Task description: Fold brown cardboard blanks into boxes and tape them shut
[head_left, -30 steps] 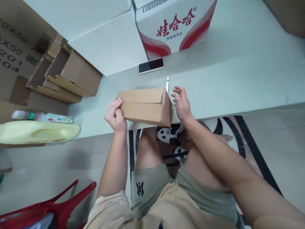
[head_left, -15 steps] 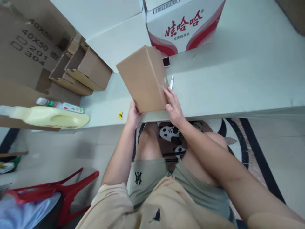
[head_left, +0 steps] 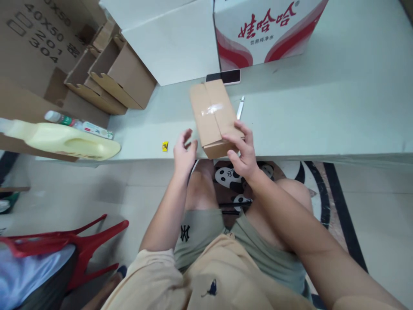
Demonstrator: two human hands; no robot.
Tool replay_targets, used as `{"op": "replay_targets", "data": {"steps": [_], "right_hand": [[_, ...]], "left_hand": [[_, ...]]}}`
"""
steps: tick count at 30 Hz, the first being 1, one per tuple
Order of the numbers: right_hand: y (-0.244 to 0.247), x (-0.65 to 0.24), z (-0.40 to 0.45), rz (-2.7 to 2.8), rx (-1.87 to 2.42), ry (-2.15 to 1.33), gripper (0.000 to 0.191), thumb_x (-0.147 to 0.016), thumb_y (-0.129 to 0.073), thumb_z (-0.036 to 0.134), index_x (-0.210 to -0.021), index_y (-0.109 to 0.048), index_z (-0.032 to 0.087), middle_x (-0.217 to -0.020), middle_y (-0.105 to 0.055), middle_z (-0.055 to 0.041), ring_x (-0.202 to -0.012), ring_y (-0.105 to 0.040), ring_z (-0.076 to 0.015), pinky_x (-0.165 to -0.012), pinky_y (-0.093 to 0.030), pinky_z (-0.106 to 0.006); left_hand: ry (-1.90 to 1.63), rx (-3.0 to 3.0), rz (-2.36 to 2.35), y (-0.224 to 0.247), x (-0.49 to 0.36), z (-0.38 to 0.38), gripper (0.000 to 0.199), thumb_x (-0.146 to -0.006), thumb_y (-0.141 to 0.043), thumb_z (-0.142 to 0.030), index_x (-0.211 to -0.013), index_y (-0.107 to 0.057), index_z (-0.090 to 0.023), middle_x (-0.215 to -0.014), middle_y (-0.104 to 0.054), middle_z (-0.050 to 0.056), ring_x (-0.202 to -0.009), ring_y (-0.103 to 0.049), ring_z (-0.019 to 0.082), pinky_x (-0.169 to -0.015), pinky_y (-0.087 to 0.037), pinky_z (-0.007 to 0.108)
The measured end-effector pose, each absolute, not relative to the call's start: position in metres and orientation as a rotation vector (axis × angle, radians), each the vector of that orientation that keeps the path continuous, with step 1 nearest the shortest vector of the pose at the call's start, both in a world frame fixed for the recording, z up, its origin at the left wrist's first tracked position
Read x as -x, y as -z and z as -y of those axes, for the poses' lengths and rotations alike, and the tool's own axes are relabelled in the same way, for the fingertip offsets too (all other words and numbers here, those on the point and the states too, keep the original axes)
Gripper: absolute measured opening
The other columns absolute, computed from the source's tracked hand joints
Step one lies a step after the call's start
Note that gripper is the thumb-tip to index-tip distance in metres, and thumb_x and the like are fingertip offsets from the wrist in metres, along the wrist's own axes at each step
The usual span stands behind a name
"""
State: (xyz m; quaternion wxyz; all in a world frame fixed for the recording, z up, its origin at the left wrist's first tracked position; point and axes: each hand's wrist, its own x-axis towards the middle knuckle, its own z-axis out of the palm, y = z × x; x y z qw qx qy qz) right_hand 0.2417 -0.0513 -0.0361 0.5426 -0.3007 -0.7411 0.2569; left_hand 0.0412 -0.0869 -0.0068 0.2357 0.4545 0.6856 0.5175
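A small brown cardboard box (head_left: 211, 112) rests near the table's front edge, its flaps closed with a piece of clear tape across the seam. My right hand (head_left: 241, 148) grips its near right corner, thumb on the front face and fingers on top. Just left of the box is my left hand (head_left: 185, 153), its fingers apart and holding nothing. A slim white and grey tool (head_left: 240, 107) lies right of the box. Behind the box is a phone (head_left: 230, 76) with a dark screen. A small yellow packet (head_left: 165, 146) lies left of my left hand.
White cartons (head_left: 269, 34) with red print stand at the back. Open brown boxes (head_left: 129, 77), a plastic bottle (head_left: 60, 117) and a pale yellow jug (head_left: 74, 140) are at the left. A red chair (head_left: 84, 245) with a person's foot beside it is at lower left.
The box has come down onto the table and turned, so its taped face now shows on top. My left hand has let go of it. More of the phone is visible.
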Motion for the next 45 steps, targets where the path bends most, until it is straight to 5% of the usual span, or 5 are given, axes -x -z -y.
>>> {"op": "replay_targets", "data": {"steps": [12, 19, 25, 30, 45], "right_hand": [[0.034, -0.259, 0.003, 1.744, 1.464, -0.607, 0.046, -0.092, -0.038, 0.023, -0.132, -0.06, 0.02, -0.13, -0.059, -0.0154, -0.128, -0.054, -0.0284, -0.112, -0.042, -0.05], [0.027, -0.241, -0.013, 2.176, 1.712, -0.662, 0.042, -0.09, -0.058, 0.025, -0.132, -0.065, 0.027, -0.153, -0.048, -0.012, -0.148, -0.029, -0.0423, -0.116, -0.023, -0.067], [0.031, -0.259, -0.017, 2.011, 1.878, -0.494, 0.021, -0.085, -0.059, 0.022, -0.104, -0.067, 0.019, -0.1, -0.071, -0.0149, -0.096, -0.061, -0.0304, -0.086, -0.048, -0.051], [0.022, -0.278, -0.01, 1.644, 1.497, -0.63, 0.026, -0.096, -0.042, 0.035, -0.115, -0.058, 0.025, -0.075, -0.062, -0.0016, -0.062, -0.055, -0.0165, -0.064, -0.048, -0.034], [-0.036, -0.29, 0.054, 1.881, 0.965, -0.269, 0.02, -0.095, -0.053, 0.037, -0.099, -0.069, 0.026, -0.086, -0.072, -0.0042, -0.08, -0.066, -0.0204, -0.079, -0.051, -0.04]], "left_hand": [[-1.415, -2.016, -1.555, -0.005, -0.033, 0.049, 0.064, -0.089, -0.039, -0.076, -0.113, -0.076, -0.029, -0.133, -0.07, 0.006, -0.135, -0.055, 0.031, -0.124, -0.028, 0.055], [-1.457, -2.114, -1.525, 0.0, -0.035, 0.047, 0.06, -0.095, -0.034, -0.066, -0.117, -0.074, -0.028, -0.132, -0.07, 0.007, -0.131, -0.056, 0.03, -0.12, -0.033, 0.055], [-1.623, -2.04, -1.554, 0.005, -0.05, 0.048, 0.05, -0.095, -0.032, -0.066, -0.095, -0.063, -0.027, -0.114, -0.071, 0.008, -0.116, -0.061, 0.028, -0.108, -0.043, 0.051], [-1.652, -2.093, -1.626, 0.009, -0.074, 0.05, 0.04, -0.1, -0.03, -0.053, -0.093, -0.057, -0.025, -0.105, -0.068, 0.009, -0.109, -0.061, 0.026, -0.1, -0.045, 0.047], [-1.776, -2.057, -1.559, 0.014, -0.13, 0.05, 0.034, -0.099, -0.027, -0.042, -0.091, -0.055, -0.026, -0.106, -0.071, 0.007, -0.114, -0.062, 0.025, -0.118, -0.029, 0.049]]}}
